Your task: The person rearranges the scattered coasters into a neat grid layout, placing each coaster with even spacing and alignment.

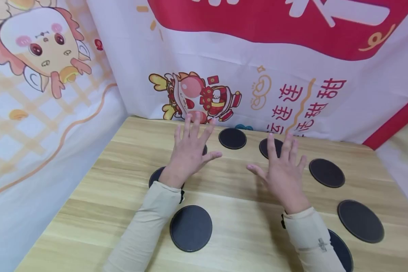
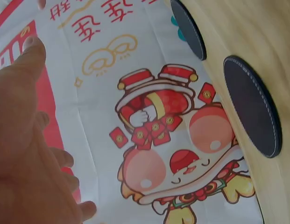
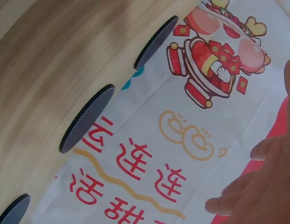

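Both hands hover over a wooden table with their fingers spread, and neither holds anything. My left hand (image 1: pixel 189 153) is above the left side, partly covering a black round coaster (image 1: pixel 157 176) and another one behind its thumb. My right hand (image 1: pixel 285 177) is further right, its fingertips overlapping a coaster (image 1: pixel 269 148) near the back edge. Between the two hands, at the back, lies one more black coaster (image 1: pixel 232 138). In the left wrist view the left hand (image 2: pixel 32 140) shows at the left edge; the right hand (image 3: pixel 266 182) is at the right edge of its own wrist view.
Several dark coasters form a ring on the wooden table (image 1: pixel 238 234), among them one at the front left (image 1: pixel 191 228) and one at the far right (image 1: pixel 360 221). The right forearm partly hides another (image 1: pixel 341 251). A printed cloth (image 1: pixel 204 53) hangs behind the table.
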`<state>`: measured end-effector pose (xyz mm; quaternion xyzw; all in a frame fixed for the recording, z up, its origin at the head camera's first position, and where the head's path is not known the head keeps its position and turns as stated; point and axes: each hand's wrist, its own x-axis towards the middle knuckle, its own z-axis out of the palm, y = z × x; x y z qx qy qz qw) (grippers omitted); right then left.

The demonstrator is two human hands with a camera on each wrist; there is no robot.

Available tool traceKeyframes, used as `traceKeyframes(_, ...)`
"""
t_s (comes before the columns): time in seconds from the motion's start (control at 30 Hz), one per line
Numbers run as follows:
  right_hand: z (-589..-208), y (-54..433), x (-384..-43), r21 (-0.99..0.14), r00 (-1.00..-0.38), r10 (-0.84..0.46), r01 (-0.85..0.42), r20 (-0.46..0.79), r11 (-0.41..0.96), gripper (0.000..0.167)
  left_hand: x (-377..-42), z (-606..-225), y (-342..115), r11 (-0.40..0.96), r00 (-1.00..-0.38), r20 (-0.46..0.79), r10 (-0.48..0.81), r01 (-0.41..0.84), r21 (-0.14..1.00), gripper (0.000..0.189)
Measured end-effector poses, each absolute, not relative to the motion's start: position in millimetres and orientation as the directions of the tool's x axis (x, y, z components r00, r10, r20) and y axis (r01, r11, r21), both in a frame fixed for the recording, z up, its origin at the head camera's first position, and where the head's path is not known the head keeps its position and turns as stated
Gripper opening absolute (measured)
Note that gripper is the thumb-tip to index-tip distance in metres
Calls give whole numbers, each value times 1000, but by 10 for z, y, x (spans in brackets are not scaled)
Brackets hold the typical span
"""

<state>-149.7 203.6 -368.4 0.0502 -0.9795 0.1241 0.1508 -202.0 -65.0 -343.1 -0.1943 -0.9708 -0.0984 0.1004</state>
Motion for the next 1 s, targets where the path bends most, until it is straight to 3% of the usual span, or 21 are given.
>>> traceKeyframes(0.13,-3597,1934,-1523,-278,-963,-68,-142,259,950,105,-2100,-3355,-755,883,-919,224,323,378,277,104)
traceKeyframes(0.3,-3462,1643,-1706,-464,-978,-108,-180,178,867,84,-2256,-3221,-992,814,-947,124,296,318,486,92)
traceKeyframes(0.43,-3516,1392,-1991,-724,-980,-176,-191,97,663,52,-2413,-3262,-1144,815,-960,-18,280,228,532,68)
traceKeyframes(0.53,-3670,1242,-2213,-898,-970,-237,-52,-58,436,40,-2523,-3440,-1187,840,-956,-134,261,157,519,59)
traceKeyframes(0.63,-3842,1140,-2385,-945,-923,-293,165,-249,283,42,-2603,-3649,-1202,854,-943,-216,254,114,508,57)
traceKeyframes(0.73,-3981,1088,-2501,-924,-870,-327,304,-369,233,52,-2647,-3779,-1187,862,-934,-271,234,70,502,60)
traceKeyframes(0.87,-4140,1016,-2584,-893,-821,-353,394,-449,220,63,-2681,-3873,-1157,886,-928,-312,205,40,463,60)
traceKeyframes(1.0,-4213,896,-2610,-884,-798,-383,397,-465,246,70,-2700,-3904,-1141,908,-936,-306,174,32,417,56)
